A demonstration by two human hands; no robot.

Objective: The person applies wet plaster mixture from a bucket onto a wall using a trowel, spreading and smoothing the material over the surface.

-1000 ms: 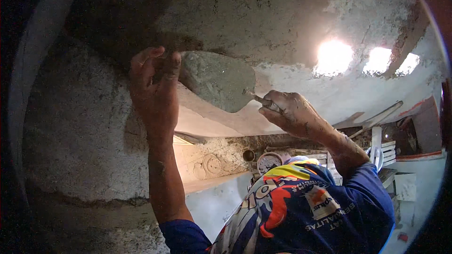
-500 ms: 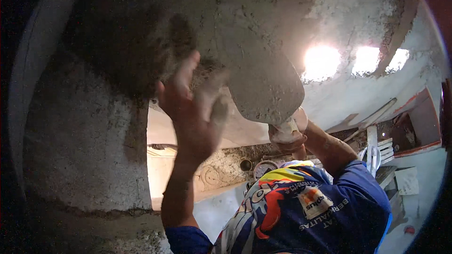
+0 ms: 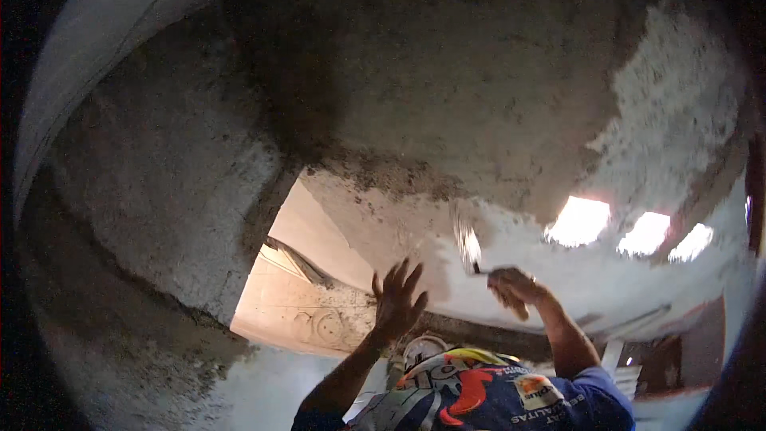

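Observation:
My right hand (image 3: pixel 515 290) is closed round the handle of a trowel (image 3: pixel 467 241). The trowel's blade points up and away, with a bright shine on its metal. My left hand (image 3: pixel 396 301) is raised with its fingers spread and nothing in it. It lies left of and below the trowel, apart from it. Ahead of both hands rises a wall surface of dark, damp-looking mortar (image 3: pixel 479 96). A paler, rough patch (image 3: pixel 678 88) shows at its right side. Whether the blade touches the surface, I cannot tell.
A bright opening (image 3: pixel 311 303) with wooden boards lies left of my left hand. Three small lit openings (image 3: pixel 578 221) sit to the right of the trowel. At lower right is a recess with a reddish edge (image 3: pixel 702 351). A round container (image 3: pixel 424 349) stands below my hands.
The view has shifted, so more of the mortared surface shows. The trowel has turned from its broad face to a narrow, shining angle. Both hands appear lower and smaller; my left hand remains open.

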